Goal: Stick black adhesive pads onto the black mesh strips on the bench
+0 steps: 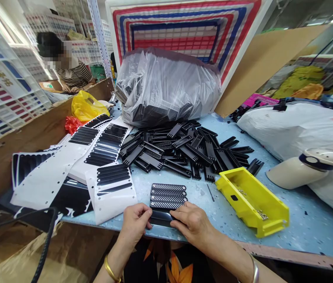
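Note:
My left hand (137, 221) pinches the left end of a smooth black strip (161, 216) at the table's front edge. The fingers of my right hand (192, 221) press on the strip's right end. Just beyond it lie several black textured pieces (168, 195) side by side in a stack, with small round dots at their ends. A white backing sheet (115, 206) with black strips on it lies left of the stack. Behind is a large heap of loose black parts (166, 151). A thin dark tool (210, 192) rests right of the stack.
A yellow bin (272, 196) holds small metal pieces at the right, near a cream bottle (296, 171). Behind the heap sits a plastic-wrapped bundle (169, 88). More sheets (45, 177) and a yellow bag (86, 106) lie left. Another person (72, 74) sits at the far left.

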`<state>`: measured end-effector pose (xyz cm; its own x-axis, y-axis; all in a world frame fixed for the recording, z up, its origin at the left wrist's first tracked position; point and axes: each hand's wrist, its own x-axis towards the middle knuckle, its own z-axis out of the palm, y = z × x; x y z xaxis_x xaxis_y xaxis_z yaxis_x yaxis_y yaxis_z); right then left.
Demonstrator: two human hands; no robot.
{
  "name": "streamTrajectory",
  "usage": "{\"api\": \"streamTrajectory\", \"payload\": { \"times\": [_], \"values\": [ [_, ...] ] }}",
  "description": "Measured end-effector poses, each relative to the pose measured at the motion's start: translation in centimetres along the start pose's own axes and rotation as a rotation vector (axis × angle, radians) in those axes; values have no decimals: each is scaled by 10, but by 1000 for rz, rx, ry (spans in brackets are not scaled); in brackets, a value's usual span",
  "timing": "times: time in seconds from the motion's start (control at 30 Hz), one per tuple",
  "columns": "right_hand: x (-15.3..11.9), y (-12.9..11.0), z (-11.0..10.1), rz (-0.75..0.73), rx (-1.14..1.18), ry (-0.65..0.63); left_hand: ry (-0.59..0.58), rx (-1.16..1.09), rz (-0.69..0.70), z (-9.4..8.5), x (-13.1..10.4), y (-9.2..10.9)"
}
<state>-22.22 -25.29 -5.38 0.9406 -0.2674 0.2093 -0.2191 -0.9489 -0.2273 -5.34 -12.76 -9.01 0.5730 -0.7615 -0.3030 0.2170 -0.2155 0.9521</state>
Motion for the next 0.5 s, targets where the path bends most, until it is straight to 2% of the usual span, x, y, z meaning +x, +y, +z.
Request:
{"api": "streamTrajectory", "payload": {
  "times": [0.5],
  "values": [
    [10,-5,-12,196,44,-126,3,-9,-6,1,-2,3]
  ]
}}
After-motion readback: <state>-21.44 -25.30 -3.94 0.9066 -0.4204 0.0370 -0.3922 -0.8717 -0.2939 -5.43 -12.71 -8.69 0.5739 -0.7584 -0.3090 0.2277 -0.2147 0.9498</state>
